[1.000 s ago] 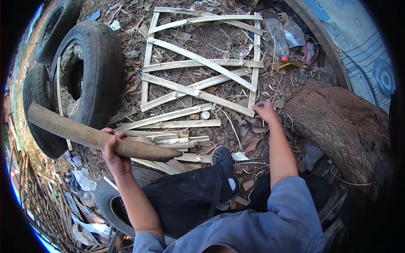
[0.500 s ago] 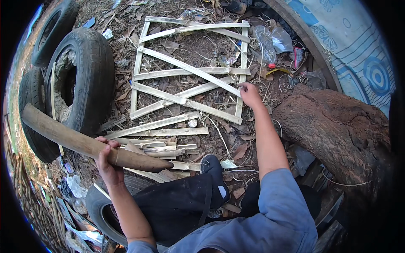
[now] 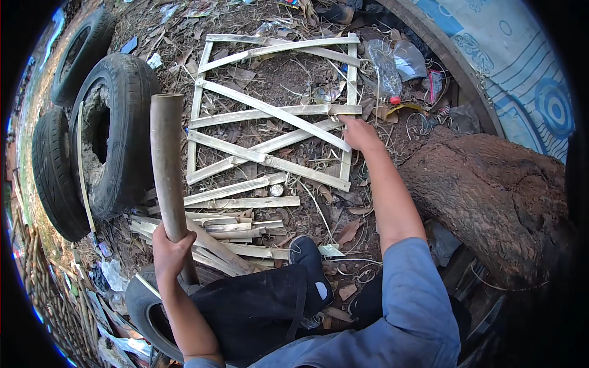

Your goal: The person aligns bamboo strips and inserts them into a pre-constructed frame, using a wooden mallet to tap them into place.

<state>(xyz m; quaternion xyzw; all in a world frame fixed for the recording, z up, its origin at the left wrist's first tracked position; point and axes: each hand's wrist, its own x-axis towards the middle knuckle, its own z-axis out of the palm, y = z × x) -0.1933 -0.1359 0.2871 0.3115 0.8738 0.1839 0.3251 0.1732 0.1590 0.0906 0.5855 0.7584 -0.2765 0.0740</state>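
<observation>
My left hand (image 3: 172, 251) is wrapped round a thick, slightly curved bamboo pole (image 3: 167, 159), which stands nearly upright left of the slats. On the ground ahead lies a lattice frame of pale split bamboo slats (image 3: 270, 110), with two side pieces and several crossing strips. My right hand (image 3: 362, 135) is at the frame's right side piece, fingers curled down on a bamboo slat where strips cross. The hand partly hides that joint and its fingertips. Below the frame, several loose bamboo slats (image 3: 245, 202) lie in a pile near my shoe (image 3: 308, 257).
Old tyres (image 3: 126, 122) stand at the left, and another tyre (image 3: 144, 306) lies by my left knee. A thick log (image 3: 485, 196) is at the right. Beyond it are a plastic bottle (image 3: 385, 70) and a blue patterned sheet (image 3: 521, 67). Dry leaves and litter cover the soil.
The bamboo pole has swung from slanting across the pile to nearly upright in my left hand. My right hand has shifted slightly down and left, along the frame's right side.
</observation>
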